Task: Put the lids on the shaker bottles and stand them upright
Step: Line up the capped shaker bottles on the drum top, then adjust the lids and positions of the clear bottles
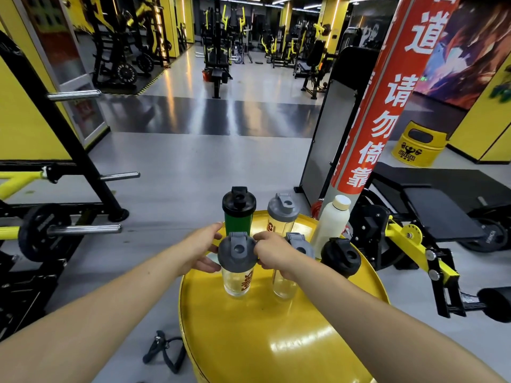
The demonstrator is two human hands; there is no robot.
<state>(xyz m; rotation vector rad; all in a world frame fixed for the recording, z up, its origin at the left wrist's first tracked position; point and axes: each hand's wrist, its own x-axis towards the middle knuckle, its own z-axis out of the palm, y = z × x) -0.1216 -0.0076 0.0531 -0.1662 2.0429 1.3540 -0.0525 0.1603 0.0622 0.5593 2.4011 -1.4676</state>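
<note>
Several shaker bottles stand upright on a round yellow drum top. A clear bottle with a grey lid is nearest the front. My left hand grips the lid's left side and my right hand grips its right side. Behind my right hand stands a second clear bottle with a grey lid, partly hidden. Further back are a green bottle with a black lid and a clear bottle with a grey lid. A black-lidded bottle stands at the right.
A white insulated bottle stands at the drum's back right edge. A red pillar and a yellow-black weight machine lie to the right, a barbell rack to the left. A black grip strap lies on the floor.
</note>
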